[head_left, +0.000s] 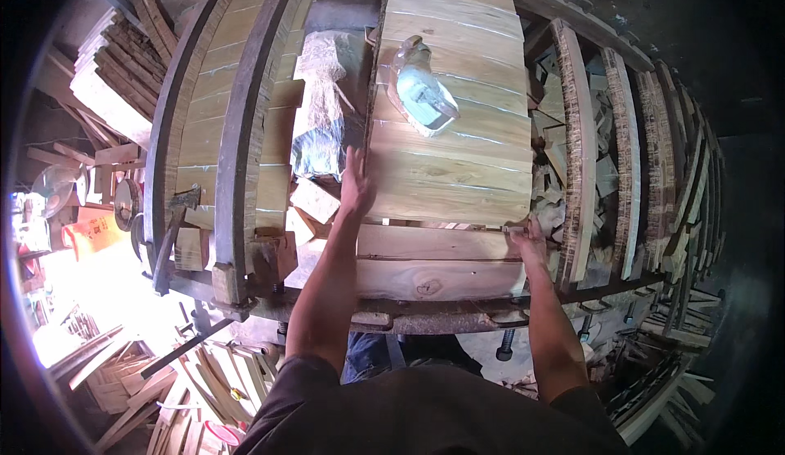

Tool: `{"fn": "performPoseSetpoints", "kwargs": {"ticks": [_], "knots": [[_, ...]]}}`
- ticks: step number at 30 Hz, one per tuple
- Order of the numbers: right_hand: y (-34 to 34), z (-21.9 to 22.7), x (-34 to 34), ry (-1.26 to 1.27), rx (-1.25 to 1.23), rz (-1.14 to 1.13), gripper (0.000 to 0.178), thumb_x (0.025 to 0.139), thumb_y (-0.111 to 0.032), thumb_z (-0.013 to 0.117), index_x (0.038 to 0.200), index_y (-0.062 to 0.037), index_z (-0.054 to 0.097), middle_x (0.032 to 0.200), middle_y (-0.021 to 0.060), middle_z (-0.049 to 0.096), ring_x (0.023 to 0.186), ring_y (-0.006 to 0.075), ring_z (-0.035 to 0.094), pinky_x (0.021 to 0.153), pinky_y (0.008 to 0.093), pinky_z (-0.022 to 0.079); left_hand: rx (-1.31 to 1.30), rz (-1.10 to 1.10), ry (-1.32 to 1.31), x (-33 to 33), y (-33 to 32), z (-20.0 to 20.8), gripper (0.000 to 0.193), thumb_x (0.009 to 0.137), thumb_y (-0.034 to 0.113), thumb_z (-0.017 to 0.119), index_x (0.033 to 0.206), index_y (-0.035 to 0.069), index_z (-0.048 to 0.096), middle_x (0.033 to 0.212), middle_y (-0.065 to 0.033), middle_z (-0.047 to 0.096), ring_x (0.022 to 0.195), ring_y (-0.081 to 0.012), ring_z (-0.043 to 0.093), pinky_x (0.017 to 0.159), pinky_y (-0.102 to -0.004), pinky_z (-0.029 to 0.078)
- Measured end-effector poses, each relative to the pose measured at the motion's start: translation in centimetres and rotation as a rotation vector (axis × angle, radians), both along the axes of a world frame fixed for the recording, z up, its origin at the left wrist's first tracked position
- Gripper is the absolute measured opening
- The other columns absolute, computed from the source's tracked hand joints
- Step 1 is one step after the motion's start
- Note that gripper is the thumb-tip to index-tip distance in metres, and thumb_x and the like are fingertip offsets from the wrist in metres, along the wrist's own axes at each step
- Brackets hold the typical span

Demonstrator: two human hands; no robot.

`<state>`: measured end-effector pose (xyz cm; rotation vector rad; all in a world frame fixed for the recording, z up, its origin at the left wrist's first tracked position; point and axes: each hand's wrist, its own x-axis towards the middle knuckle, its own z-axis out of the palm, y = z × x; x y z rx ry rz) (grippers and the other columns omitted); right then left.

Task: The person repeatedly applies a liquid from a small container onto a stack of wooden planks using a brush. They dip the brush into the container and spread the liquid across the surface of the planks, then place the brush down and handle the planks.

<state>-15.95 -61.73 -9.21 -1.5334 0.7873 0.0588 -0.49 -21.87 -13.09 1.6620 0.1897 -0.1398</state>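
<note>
In front of me lies a panel of pale wooden boards (450, 156) set edge to edge, with whitish lines along several seams. My left hand (357, 183) is at the panel's left edge, its fingers stretched out and slightly blurred. At the near right corner, my right hand (531, 244) touches the board ends, thumb apart from the fingers. Between my forearms lie two nearer boards (433, 244), the closest one with a knot (429, 286). A translucent container with a whitish content (423, 95) rests on the panel, beyond both hands.
Dark clamp bars (245, 128) cross another panel (214, 87) on the left. Upright rough-edged boards (579, 152) stand in a row at right. A plastic-wrapped bundle (319, 103) and wood blocks (315, 200) lie left of the panel. Scrap strips (204, 381) cover the floor at lower left.
</note>
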Motion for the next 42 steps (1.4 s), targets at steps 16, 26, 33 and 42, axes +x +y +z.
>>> {"fn": "performPoseSetpoints", "kwargs": {"ticks": [16, 26, 33, 42], "knots": [[-3.8, -3.5, -2.1, 0.498, -0.700, 0.411, 0.060, 0.075, -0.036, 0.071, 0.125, -0.0051, 0.059, 0.122, 0.0228, 0.063, 0.116, 0.0369, 0.059, 0.099, 0.0418, 0.047, 0.057, -0.049, 0.109, -13.8, 2.2, 2.0, 0.066, 0.082, 0.000, 0.055, 0.145, -0.004, 0.033, 0.133, -0.0180, 0.055, 0.121, -0.0284, 0.053, 0.103, -0.0356, 0.040], [-2.3, -1.5, -4.2, -0.032, -0.496, 0.273, 0.035, 0.080, -0.009, 0.075, 0.111, -0.0057, 0.060, 0.099, 0.0097, 0.071, 0.092, 0.0181, 0.067, 0.081, 0.0306, 0.053, -0.230, 0.316, 0.111, -15.6, 1.4, 10.4, 0.038, 0.084, 0.002, 0.056, 0.120, -0.009, 0.062, 0.122, -0.0155, 0.066, 0.115, -0.0187, 0.059, 0.105, -0.0316, 0.039], [0.5, 4.7, -3.1, 0.381, -0.826, 0.529, 0.045, 0.079, 0.003, 0.055, 0.118, -0.0167, 0.063, 0.112, 0.0176, 0.068, 0.109, 0.0342, 0.064, 0.092, 0.0414, 0.049, -0.086, 0.217, 0.165, -15.4, 3.6, 7.8, 0.063, 0.085, 0.009, 0.068, 0.139, -0.011, 0.043, 0.131, -0.0201, 0.060, 0.122, -0.0219, 0.055, 0.107, -0.0330, 0.039], [-2.2, 5.6, 0.1, 0.166, -0.733, 0.534, 0.049, 0.085, 0.004, 0.056, 0.130, -0.0132, 0.056, 0.126, 0.0099, 0.064, 0.115, 0.0234, 0.062, 0.100, 0.0338, 0.048, 0.328, -0.032, 0.290, -19.9, 9.9, 6.2, 0.060, 0.084, 0.010, 0.064, 0.138, -0.009, 0.045, 0.125, -0.0246, 0.062, 0.115, -0.0283, 0.062, 0.098, -0.0374, 0.048]]}}
